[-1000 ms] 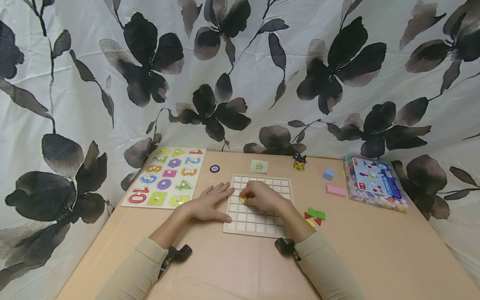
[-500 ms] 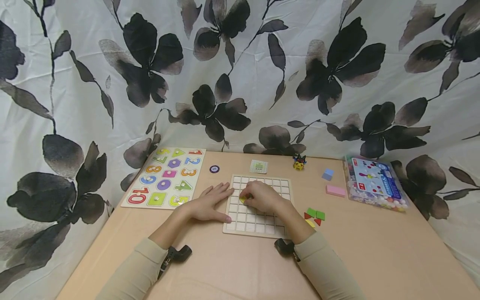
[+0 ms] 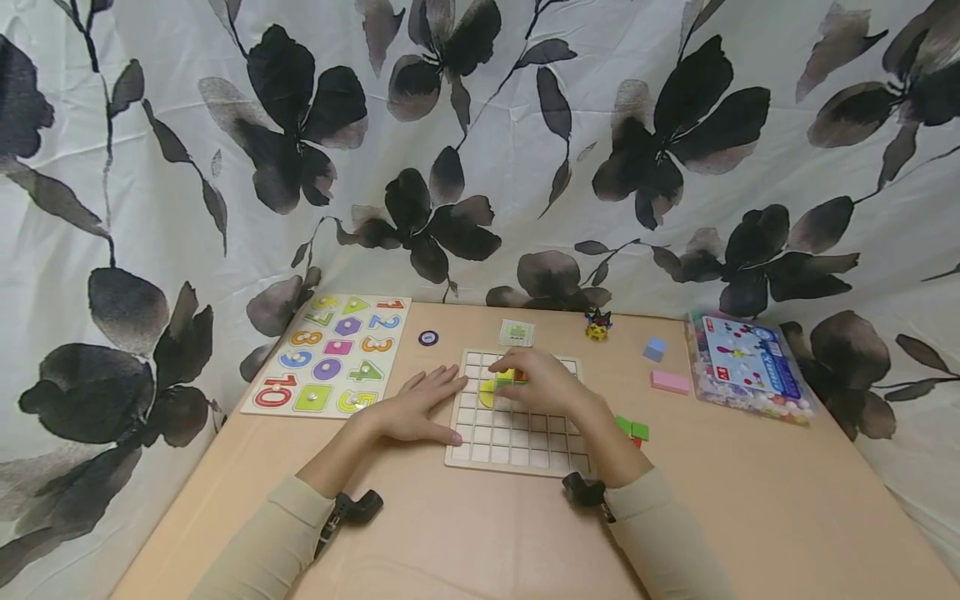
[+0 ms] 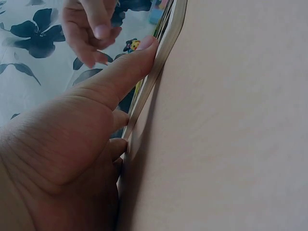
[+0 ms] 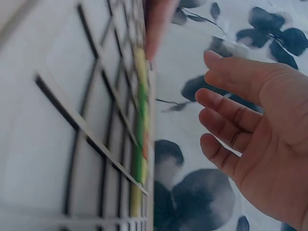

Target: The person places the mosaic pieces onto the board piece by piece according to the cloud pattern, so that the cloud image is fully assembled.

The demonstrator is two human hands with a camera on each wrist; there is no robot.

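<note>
A pale grid board [image 3: 495, 457] with raised dividing lines lies on the table. My left hand [image 3: 412, 411] rests flat at its left side, fingers straight and spread; the left wrist view shows its thumb [image 4: 130, 65] on the board's edge. Over the upper middle of the grid hovers my right hand [image 3: 546, 385]. In the right wrist view, nothing sits between its loosely bent fingers [image 5: 226, 118]. Below it, yellow pieces [image 3: 487, 397], a green piece [image 5: 140, 127] and a bit of red sit in the grid, partly hidden by that hand.
Loose green pieces [image 3: 632, 428] and red lie right of the board. A number puzzle [image 3: 330, 367] is at left. Behind stand a round dark token [image 3: 428, 337], a small card [image 3: 517, 332] and a toy figure [image 3: 597, 325]. Blue blocks [image 3: 655, 348], a pink block [image 3: 670, 382] and a bead box [image 3: 750, 362] are farther right.
My right hand has let go of the yellow piece, opened its fingers and shifted slightly right, leaving more coloured pieces showing on the grid. The left hand stays in place.
</note>
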